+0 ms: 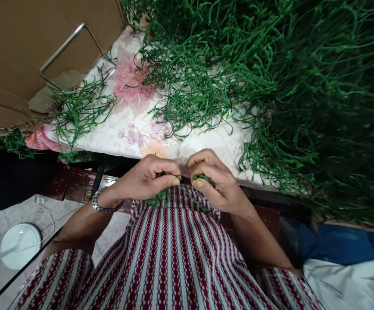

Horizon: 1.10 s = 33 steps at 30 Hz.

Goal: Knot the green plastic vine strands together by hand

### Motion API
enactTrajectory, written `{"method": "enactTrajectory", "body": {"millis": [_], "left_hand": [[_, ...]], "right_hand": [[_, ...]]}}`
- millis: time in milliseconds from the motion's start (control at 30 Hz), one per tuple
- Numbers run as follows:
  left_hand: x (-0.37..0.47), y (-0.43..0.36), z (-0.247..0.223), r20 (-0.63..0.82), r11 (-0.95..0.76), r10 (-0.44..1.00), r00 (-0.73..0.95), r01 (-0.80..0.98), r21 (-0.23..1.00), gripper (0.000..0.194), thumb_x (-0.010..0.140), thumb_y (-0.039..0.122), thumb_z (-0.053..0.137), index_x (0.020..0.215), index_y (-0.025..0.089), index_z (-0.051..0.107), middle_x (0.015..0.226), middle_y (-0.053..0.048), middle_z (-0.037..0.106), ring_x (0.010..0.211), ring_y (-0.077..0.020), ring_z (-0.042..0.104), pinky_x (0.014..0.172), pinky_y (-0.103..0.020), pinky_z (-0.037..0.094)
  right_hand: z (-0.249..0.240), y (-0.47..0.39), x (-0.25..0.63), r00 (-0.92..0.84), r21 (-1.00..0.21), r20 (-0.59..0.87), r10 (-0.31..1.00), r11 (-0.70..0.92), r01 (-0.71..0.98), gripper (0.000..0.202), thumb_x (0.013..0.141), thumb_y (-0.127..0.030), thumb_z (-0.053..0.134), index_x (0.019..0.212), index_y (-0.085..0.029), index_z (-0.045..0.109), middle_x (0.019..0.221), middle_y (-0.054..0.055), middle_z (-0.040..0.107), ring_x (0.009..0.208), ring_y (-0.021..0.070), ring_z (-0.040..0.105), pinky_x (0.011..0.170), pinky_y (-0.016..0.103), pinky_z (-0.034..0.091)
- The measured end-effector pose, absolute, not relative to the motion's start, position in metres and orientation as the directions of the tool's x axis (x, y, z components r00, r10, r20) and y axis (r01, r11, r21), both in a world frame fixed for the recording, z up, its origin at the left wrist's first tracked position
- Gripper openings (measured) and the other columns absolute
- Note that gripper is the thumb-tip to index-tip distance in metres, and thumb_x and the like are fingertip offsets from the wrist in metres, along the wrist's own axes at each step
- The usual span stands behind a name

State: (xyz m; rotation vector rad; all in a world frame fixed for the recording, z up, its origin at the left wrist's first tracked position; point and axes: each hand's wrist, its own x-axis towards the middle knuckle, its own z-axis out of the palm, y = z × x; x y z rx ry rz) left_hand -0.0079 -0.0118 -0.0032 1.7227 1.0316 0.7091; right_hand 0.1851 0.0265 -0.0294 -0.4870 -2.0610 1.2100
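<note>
My left hand (150, 177), with a metal watch band (100, 203) at its wrist, is closed in a pinch in front of my chest. Thin green sprigs (161, 199) hang just under it. My right hand (221, 183) faces it a short gap away, thumb and fingers closed on a green sprig (203, 177). Both hands are just off the front edge of a flower-printed cloth (109, 140). On that cloth lies a loose heap of similar thin, branching green sprigs (203, 97). Whether one sprig runs between both hands is too small to tell.
A large mass of green sprigs (332, 77) fills the right side. At the upper left, a cardboard box (22, 38) stands beside a bent metal wire frame (63, 45) and a smaller clump of sprigs (80, 110). A white round base (21, 245) sits on the floor, lower left.
</note>
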Motion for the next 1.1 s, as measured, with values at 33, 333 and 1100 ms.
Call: {"method": "enactTrajectory", "body": {"millis": [33, 333, 1100], "left_hand": [[-0.005, -0.013, -0.006, 0.008, -0.150, 0.908, 0.419, 0.308, 0.939, 0.021, 0.082, 0.022, 0.052, 0.063, 0.014, 0.051, 0.053, 0.005, 0.042, 0.049, -0.0057, 0.036, 0.047, -0.018, 0.030], [0.011, -0.023, -0.020, 0.343, -0.383, 0.921, 0.185, 0.588, 0.712, 0.011, 0.081, 0.014, 0.050, 0.071, 0.016, 0.053, 0.059, 0.002, 0.052, 0.052, -0.0075, 0.045, 0.052, -0.020, 0.035], [-0.004, 0.002, -0.011, -0.066, 0.055, 0.992, -0.106, -0.106, 0.993, 0.024, 0.075, 0.033, 0.064, 0.064, 0.015, 0.052, 0.053, 0.004, 0.041, 0.043, -0.0046, 0.029, 0.040, -0.019, 0.020]], "right_hand": [[-0.030, 0.023, 0.182, -0.685, -0.887, 0.357, 0.635, 0.459, -0.037, 0.014, 0.088, -0.025, 0.046, 0.079, -0.015, 0.052, 0.091, 0.008, 0.052, 0.088, 0.0156, 0.051, 0.074, 0.029, 0.042], [-0.038, 0.005, 0.173, -0.667, -0.963, -0.149, 0.730, -0.261, -0.070, 0.026, 0.085, -0.042, 0.051, 0.094, -0.019, 0.041, 0.061, -0.007, 0.043, 0.047, 0.0057, 0.039, 0.044, 0.018, 0.033], [-0.026, 0.018, 0.190, -0.580, -0.995, 0.025, 0.814, -0.036, -0.093, 0.014, 0.090, -0.028, 0.044, 0.083, -0.018, 0.050, 0.076, 0.001, 0.053, 0.051, 0.0063, 0.045, 0.045, 0.020, 0.036]]}}
